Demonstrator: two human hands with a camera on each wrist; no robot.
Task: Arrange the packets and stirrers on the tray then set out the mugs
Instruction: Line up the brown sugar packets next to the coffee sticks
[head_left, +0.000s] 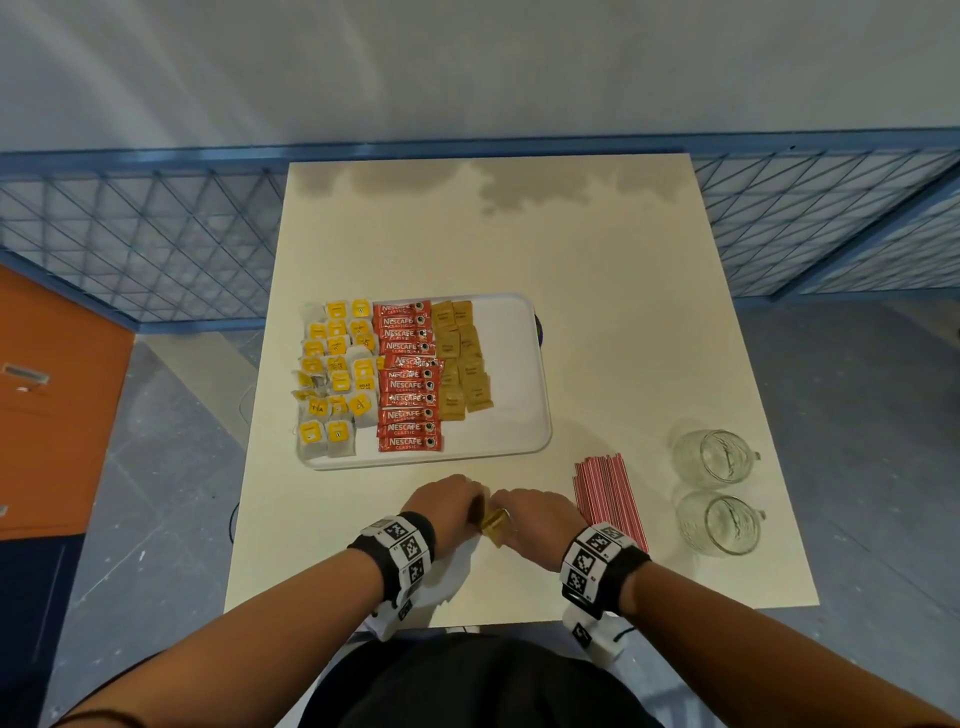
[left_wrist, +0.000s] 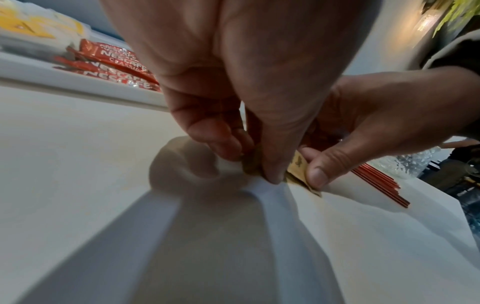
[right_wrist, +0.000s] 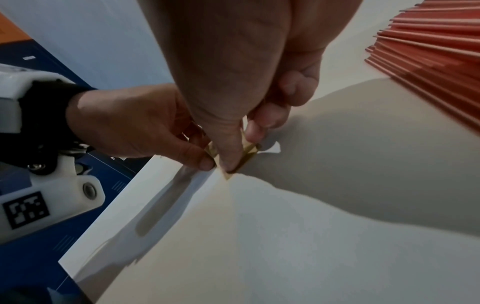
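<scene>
Both hands meet just in front of the white tray (head_left: 524, 364). My left hand (head_left: 449, 501) and right hand (head_left: 537, 517) pinch a small stack of brown sugar packets (head_left: 493, 522) held on edge against the table. The left wrist view shows the same brown packets (left_wrist: 298, 164) between the thumbs, and so does the right wrist view (right_wrist: 249, 152). On the tray lie yellow tea bags (head_left: 337, 374), red Nescafe sachets (head_left: 408, 374) and more brown packets (head_left: 462, 358) in columns. Red stirrers (head_left: 610, 499) lie right of my right hand. Two glass mugs (head_left: 714, 457) (head_left: 719, 525) stand further right.
The cream table (head_left: 597, 291) is bare behind and right of the tray. A blue wire fence (head_left: 130, 234) runs along its far side. An orange cabinet (head_left: 47, 395) stands to the left on the floor.
</scene>
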